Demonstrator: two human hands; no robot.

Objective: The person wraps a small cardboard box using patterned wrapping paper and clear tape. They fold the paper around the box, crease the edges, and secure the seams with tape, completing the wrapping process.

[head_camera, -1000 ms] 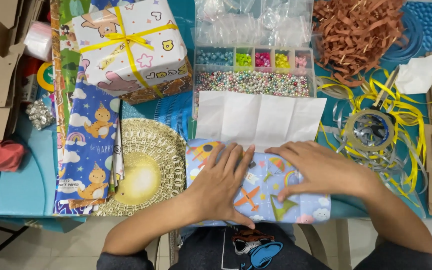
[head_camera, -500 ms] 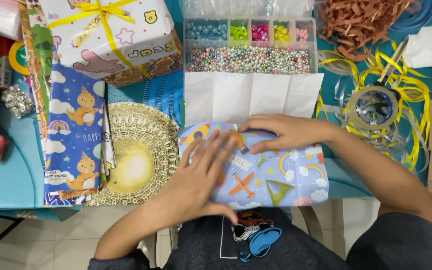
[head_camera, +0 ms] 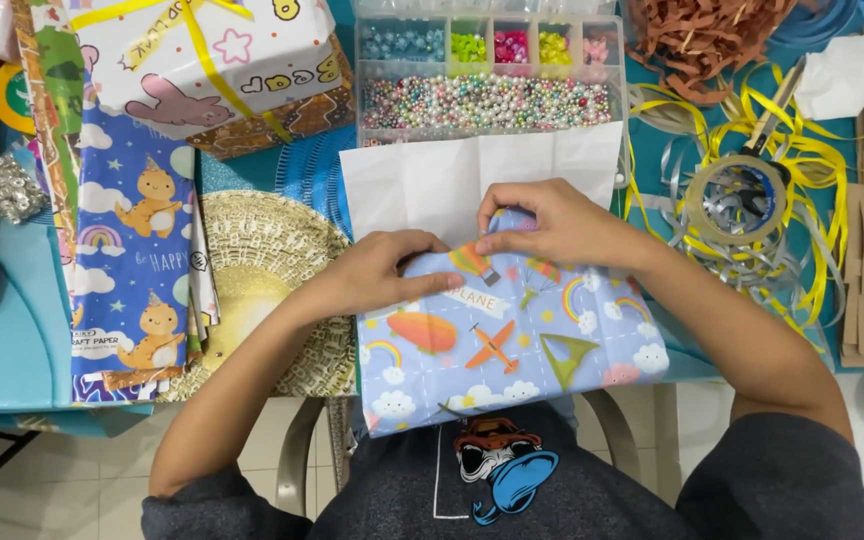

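2 hands now meet at the upper edge of the blue wrapped parcel (head_camera: 507, 335), which lies at the lower centre of the frame, its near part hanging over the table (head_camera: 12, 350) edge toward the person's lap. Half a second ago the left hand (head_camera: 377, 272) lay flat across the middle of the patterned paper; it has since slid up, and its fingertips now press the paper's top edge down. The right hand (head_camera: 552, 222) has curled in from the right and pinches the same folded edge between thumb and fingers, neither hand slack. This suggests, as a judgement, that the smoothing is over and the fold is being held closed. The white underside of the sheet (head_camera: 432, 180) juts out above them. The view has also shifted: the bead box (head_camera: 487, 100) sits higher, against the frame's top. At the right, the tape roll (head_camera: 737, 200) rests among yellow ribbon (head_camera: 832, 190).
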